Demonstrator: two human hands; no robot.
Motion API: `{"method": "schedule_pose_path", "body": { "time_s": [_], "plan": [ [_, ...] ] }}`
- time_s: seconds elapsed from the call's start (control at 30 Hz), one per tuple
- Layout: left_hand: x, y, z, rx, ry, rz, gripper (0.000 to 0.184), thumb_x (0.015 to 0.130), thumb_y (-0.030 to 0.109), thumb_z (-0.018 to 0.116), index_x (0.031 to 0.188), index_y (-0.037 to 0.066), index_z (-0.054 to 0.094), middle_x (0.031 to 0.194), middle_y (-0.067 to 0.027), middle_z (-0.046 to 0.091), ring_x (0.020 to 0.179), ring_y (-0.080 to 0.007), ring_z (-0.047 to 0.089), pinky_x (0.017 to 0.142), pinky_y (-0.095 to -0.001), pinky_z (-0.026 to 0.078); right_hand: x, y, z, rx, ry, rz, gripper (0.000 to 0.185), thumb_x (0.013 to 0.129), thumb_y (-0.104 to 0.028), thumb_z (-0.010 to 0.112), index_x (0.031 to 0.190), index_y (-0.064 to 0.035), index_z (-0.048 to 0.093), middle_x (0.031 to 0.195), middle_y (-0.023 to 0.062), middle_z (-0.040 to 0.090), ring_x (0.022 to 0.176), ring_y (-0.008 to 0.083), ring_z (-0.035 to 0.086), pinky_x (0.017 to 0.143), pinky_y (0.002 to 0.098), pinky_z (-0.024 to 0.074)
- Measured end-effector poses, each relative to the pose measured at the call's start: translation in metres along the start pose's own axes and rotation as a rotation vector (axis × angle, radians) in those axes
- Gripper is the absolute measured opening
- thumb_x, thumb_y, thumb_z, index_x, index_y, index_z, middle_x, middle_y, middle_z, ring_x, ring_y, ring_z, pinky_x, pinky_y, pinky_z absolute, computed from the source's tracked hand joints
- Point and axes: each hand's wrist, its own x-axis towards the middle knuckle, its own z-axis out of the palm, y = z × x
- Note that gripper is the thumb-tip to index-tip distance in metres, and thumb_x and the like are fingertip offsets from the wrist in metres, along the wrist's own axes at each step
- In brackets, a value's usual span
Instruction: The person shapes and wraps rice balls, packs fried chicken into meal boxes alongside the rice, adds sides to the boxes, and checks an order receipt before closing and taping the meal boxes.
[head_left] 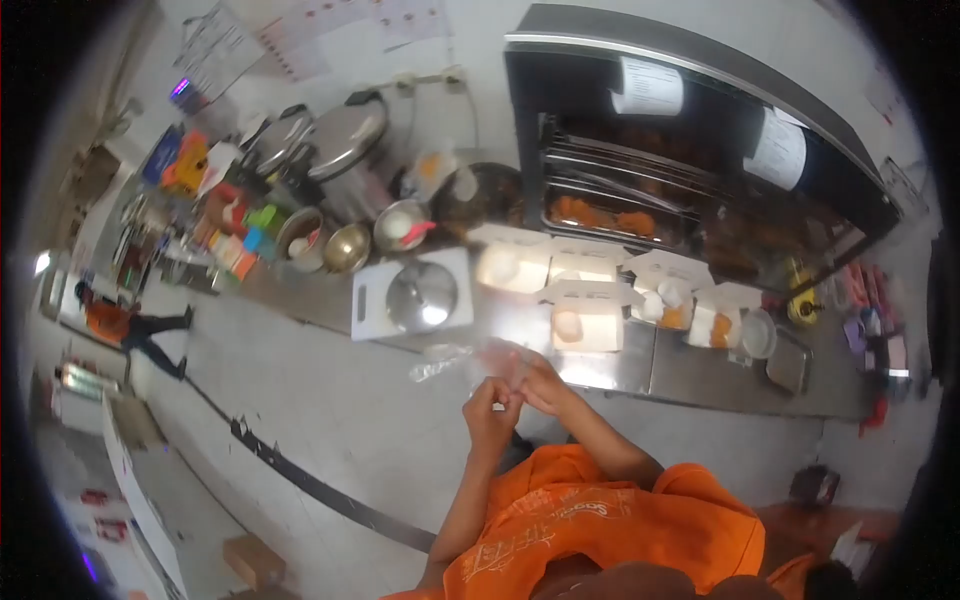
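My left fingers [496, 388] and right fingers [530, 370] pinch clear plastic film [436, 363] — by the front edge of the table [622, 372], near the white board [368, 322]. It looks light, limp, slippery — best taken by an edge, I judge.

Through the head camera I have both arms stretched forward from the torso [610, 530], with my hands brought together in front of it. My left forearm [465, 510] rises steeply from the lower edge; my right forearm [605, 435] slants in from the other side, elbow bent and set outward. Both forearms and wrists are bare. On my left hand [490, 412], the thumb and forefinger bend toward each other in a small loop, fingertips pinched. My right hand [543, 385] sits just beside it, fingers angled inward; blur hides their exact grip.
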Motion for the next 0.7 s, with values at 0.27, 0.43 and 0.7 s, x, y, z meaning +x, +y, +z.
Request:
{"method": "schedule_pose_path", "body": {
  "time_s": [0.27,0.43,0.7],
  "plan": [
    [0.062,0.011,0.041,-0.124,-0.12,0.219,0.017,0.072,0.001,0.076,0.075,0.004,0.059,0.068,-0.0045,0.062,0.057,-0.0132,0.058,0.054,-0.0251,0.047,-0.001,-0.041,0.002,0.019,-0.058,-0.359,0.081,0.092,-0.066,0.044,0.144,-0.0047,0.04,0.129,0.0098,0.057,0.09,0.0141,0.057,0.077,0.0245,0.0505],
    [0.063,0.015,0.091,-0.204,-0.229,0.233,0.012,0.076,0.002,0.076,0.078,0.004,0.064,0.072,-0.0052,0.065,0.059,-0.013,0.06,0.054,-0.0253,0.048,0.016,-0.062,-0.082,-0.354,0.489,-0.541,0.075,0.094,-0.064,0.047,0.14,-0.0057,0.046,0.127,0.0077,0.055,0.098,0.0144,0.053,0.088,0.0292,0.0468],
    [0.092,0.05,0.15,-0.242,-0.421,0.227,0.013,0.079,0.006,0.077,0.082,0.003,0.064,0.086,-0.0062,0.068,0.06,-0.0126,0.061,0.053,-0.0258,0.048,-0.003,-0.145,-0.089,-0.16,0.617,-0.602,0.033,0.099,-0.037,0.055,0.117,-0.0091,0.052,0.101,0.0004,0.05,0.097,0.0153,0.054,0.099,0.0354,0.0455]
  ]
}}
